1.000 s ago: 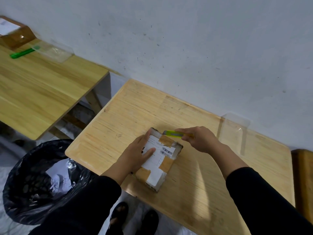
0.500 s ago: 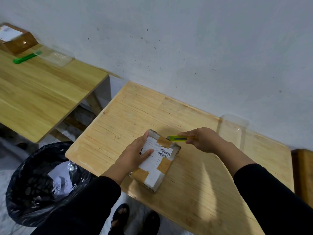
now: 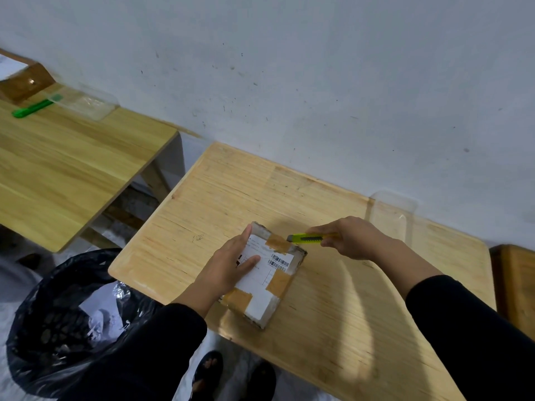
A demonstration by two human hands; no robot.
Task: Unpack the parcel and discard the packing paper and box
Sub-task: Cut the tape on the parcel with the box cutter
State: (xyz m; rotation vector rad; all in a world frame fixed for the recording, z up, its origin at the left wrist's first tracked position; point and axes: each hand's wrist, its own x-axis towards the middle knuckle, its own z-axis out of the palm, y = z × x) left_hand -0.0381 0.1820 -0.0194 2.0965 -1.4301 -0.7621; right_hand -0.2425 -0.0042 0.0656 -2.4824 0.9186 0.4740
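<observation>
The counter (image 3: 333,215) carries the taped parcel (image 3: 265,277) near its front edge, a black bin bag (image 3: 58,308) standing below to the left; the left hand (image 3: 228,266) presses flat on the label, fingers straight; the right hand (image 3: 351,237) has its grip clamped round a yellow knife (image 3: 308,238) — tip at the far tape. A slip toward the bracing fingers could cut them — or a deep blade could score the contents.
</observation>
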